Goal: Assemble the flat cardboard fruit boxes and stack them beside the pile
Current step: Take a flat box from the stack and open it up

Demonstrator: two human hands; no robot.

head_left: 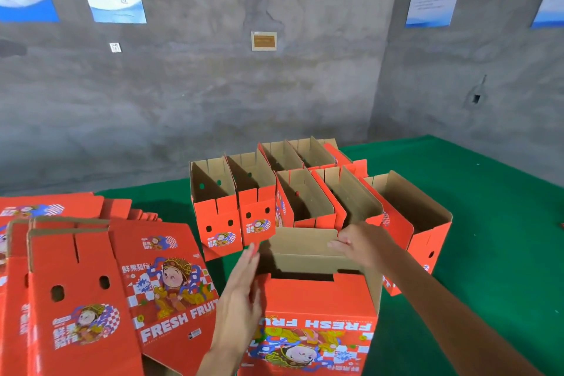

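Observation:
A red fruit box (314, 308) printed "FRESH FRUIT" stands opened in front of me, its brown inner flaps partly folded inward. My left hand (244, 281) lies flat with straight fingers against the box's left side. My right hand (357, 243) reaches over the far edge and its fingers press on the brown inner flap (305, 241). A pile of flat red boxes (91, 278) lies to the left. Several assembled open boxes (305, 192) stand grouped behind.
Everything sits on a green mat (488, 192) that ends at a grey concrete floor and wall (213, 94). Posters hang high on the wall. Bare mat stretches to the right of the assembled boxes.

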